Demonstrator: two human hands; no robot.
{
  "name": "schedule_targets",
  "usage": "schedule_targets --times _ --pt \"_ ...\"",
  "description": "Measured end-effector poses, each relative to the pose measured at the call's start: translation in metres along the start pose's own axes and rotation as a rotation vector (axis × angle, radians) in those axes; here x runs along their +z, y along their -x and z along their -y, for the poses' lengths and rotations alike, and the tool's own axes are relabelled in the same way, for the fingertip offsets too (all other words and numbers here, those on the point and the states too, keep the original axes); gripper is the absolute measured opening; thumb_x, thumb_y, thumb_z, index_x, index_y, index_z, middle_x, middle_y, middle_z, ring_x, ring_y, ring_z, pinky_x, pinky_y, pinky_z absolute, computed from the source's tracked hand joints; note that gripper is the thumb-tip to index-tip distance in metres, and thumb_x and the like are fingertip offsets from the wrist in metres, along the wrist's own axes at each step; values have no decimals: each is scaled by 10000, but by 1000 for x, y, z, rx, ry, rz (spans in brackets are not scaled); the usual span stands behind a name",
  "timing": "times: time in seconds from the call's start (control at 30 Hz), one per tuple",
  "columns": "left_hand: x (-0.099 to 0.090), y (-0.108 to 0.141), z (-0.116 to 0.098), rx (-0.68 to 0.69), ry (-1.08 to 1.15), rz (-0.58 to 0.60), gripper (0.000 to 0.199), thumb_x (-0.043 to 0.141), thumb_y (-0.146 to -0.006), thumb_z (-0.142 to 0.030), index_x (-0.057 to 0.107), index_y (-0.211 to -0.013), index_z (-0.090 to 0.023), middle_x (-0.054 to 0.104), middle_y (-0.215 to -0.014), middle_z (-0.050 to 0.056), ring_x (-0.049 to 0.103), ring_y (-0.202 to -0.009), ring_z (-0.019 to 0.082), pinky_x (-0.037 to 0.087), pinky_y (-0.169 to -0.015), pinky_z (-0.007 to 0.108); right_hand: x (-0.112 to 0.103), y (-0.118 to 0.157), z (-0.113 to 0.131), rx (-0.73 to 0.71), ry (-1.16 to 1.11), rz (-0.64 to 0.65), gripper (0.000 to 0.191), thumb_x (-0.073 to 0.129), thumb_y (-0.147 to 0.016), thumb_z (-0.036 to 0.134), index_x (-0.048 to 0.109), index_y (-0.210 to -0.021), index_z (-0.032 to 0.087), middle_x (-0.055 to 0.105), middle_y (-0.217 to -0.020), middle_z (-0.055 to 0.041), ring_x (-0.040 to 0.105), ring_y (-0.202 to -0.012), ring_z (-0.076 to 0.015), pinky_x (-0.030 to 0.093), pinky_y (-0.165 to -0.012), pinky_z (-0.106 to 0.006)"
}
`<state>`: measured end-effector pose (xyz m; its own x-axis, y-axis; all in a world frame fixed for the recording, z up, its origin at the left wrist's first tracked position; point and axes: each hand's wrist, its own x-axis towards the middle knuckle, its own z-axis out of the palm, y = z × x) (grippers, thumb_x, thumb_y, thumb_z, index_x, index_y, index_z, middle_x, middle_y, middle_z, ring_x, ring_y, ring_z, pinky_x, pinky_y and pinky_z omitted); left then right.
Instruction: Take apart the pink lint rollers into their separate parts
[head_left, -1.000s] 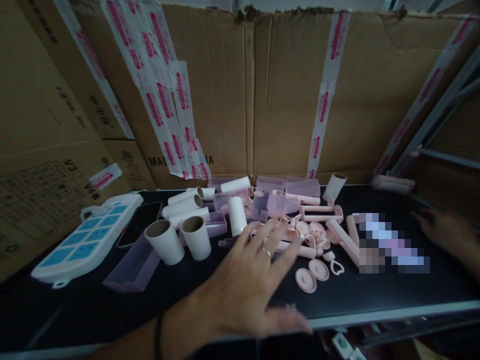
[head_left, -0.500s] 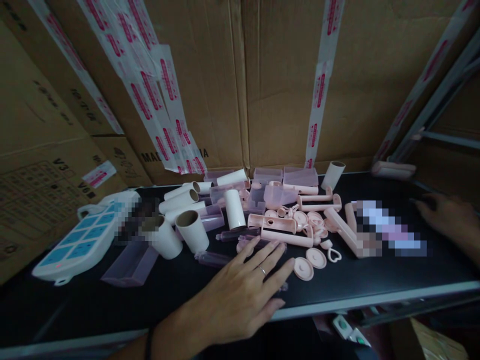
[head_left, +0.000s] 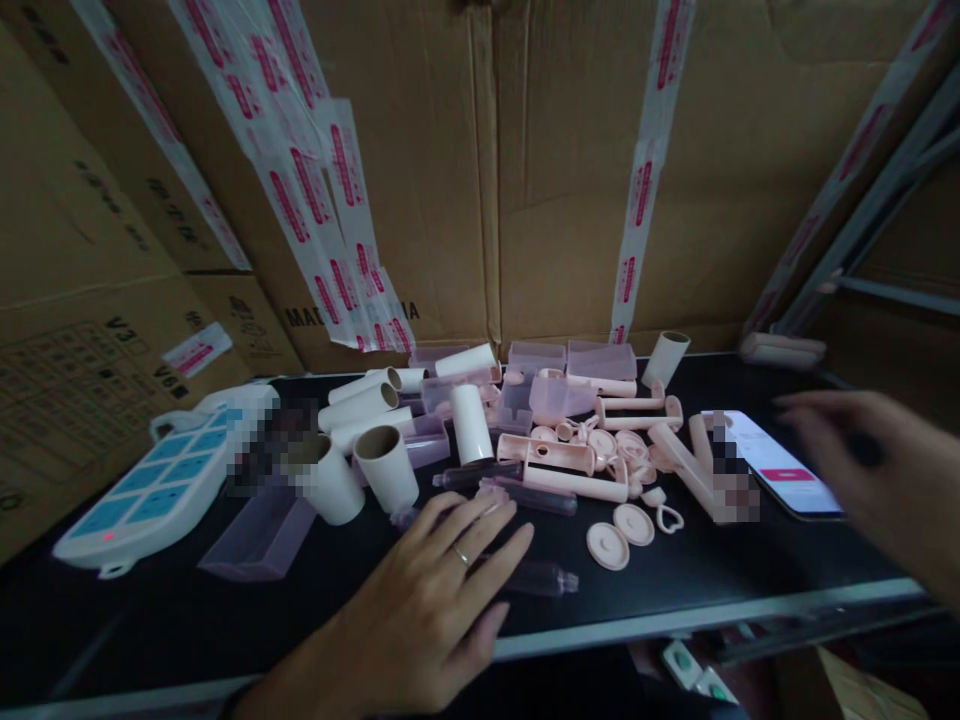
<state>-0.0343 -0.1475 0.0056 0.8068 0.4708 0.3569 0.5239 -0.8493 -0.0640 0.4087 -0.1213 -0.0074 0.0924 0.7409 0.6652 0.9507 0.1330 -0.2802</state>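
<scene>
My left hand (head_left: 442,590) lies with fingers spread at the front of the black tabletop, a ring on one finger. Under and beside its fingertips are clear purple plastic tubes, such as one slim tube (head_left: 544,578) near the front edge. Part of these pieces is hidden by the hand. My right hand (head_left: 877,470) is smeared by motion above the right end of a smartphone (head_left: 784,465) with a lit screen; its finger pose is unclear. Pale pink frames (head_left: 574,480), round discs (head_left: 607,545) and a heart-shaped ring (head_left: 670,518) lie between the hands.
White cardboard-core rolls (head_left: 386,467) and purple trays (head_left: 259,530) stand or lie on the left. A power strip (head_left: 161,480) with a red light is at the far left. Taped cardboard (head_left: 525,180) walls the back, and a metal edge (head_left: 675,615) runs along the front.
My left hand has shifted left, uncovering more purple tubes. My right hand has moved left over the phone, whose screen now shows plainly.
</scene>
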Motion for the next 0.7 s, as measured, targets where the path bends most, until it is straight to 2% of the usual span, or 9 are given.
schedule_targets --times 0.07,0.1,0.17,0.23,0.33,0.43,0.5,0.6,0.7 --pt "-1 7 7 -60 -18 -83 564 470 -939 -78 509 -1491 -185 666 -1380 127 607 -1261 286 496 -1083 483 2 25 78 -355 -286 252 300 537 -957 403 578 -1254 414 718 -1171 -52 679 -1063 -358 555 -903 -549" --pt "0 11 12 -94 -24 -105 539 463 -945 -62 537 -1464 -187 689 -1325 117 625 -1210 269 510 -1058 455 8 36 113 -429 -327 364 352 572 -957 373 561 -1308 397 713 -1229 -49 673 -1105 -340 559 -935 -536" --pt "2 17 22 -163 -35 -121 453 470 -967 -82 607 -1381 -205 707 -1253 98 641 -1144 255 529 -1011 425 24 53 167 -533 -353 466 458 662 -921 425 560 -1349 297 710 -1234 -93 683 -1036 -322 587 -865 -490" --pt "5 22 31 -196 -42 -114 381 483 -982 -113 650 -1307 -223 706 -1230 83 646 -1124 248 539 -984 408 43 62 198 -587 -304 483 459 726 -874 478 621 -1245 230 721 -1156 -114 673 -944 -322 583 -788 -491" --pt "8 27 39 -177 -48 -109 338 486 -1002 -131 659 -1270 -241 719 -1174 60 659 -1078 229 544 -959 387 60 65 214 -571 -236 461 287 771 -846 399 663 -1032 208 713 -994 -92 644 -859 -303 557 -742 -478" --pt "9 29 40 -143 -67 -133 317 472 -1024 -139 648 -1271 -230 731 -1115 56 670 -1026 221 549 -924 373 52 58 206 -544 -324 489 194 718 -885 331 659 -1042 233 706 -981 -75 637 -865 -291 541 -753 -465" --pt "9 29 39 -135 -78 -145 301 463 -1030 -137 648 -1253 -218 733 -1098 59 673 -1008 221 550 -909 373 36 44 185 -464 -457 490 195 649 -937 345 653 -1120 276 711 -1055 -69 646 -937 -286 537 -793 -451" --pt "8 26 37 -123 -77 -145 293 456 -1028 -121 649 -1231 -209 731 -1079 58 672 -983 216 546 -896 372 8 3 120 -203 -426 308 226 593 -966 438 681 -1120 298 715 -1105 -91 636 -1008 -316 500 -851 -471" --pt "7 22 34 -107 -66 -141 299 462 -1016 -99 645 -1231 -198 724 -1074 61 665 -972 215 541 -881 367 -6 -54 33 190 -179 221 267 716 -866 497 755 -993 265 736 -953 -96 609 -836 -302 424 -733 -407"
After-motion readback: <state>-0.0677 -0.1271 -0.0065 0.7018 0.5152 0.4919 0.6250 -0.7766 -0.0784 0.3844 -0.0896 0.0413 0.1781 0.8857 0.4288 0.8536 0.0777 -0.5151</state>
